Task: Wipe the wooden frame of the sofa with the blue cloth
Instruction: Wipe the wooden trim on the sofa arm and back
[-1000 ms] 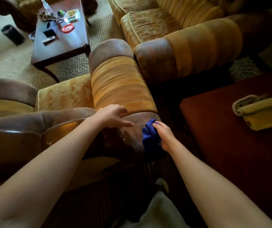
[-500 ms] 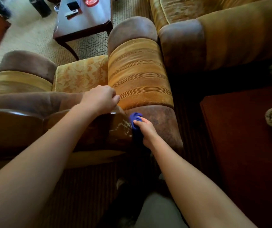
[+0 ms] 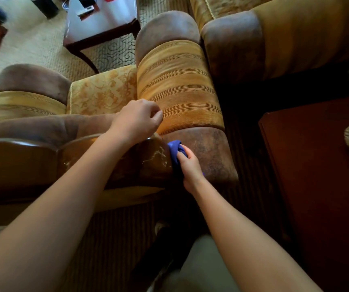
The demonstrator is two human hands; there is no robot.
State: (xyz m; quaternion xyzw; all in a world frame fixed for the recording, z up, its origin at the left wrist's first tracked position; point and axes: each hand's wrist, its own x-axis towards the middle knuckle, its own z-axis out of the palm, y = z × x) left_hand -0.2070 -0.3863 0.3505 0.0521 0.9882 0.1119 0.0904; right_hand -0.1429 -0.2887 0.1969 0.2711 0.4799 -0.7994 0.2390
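While the right hand grips the bunched blue cloth against the end of the sofa's glossy wooden frame, the left hand rests with curled fingers holding nothing on the top edge of that frame. Compared with a second ago, the cloth has climbed higher up the frame's corner, and the left fingers, stretched out earlier, are now tucked in. White streaks mark the wood just left of the cloth. Beyond the frame runs the striped armrest, and farther off stands a dark table.
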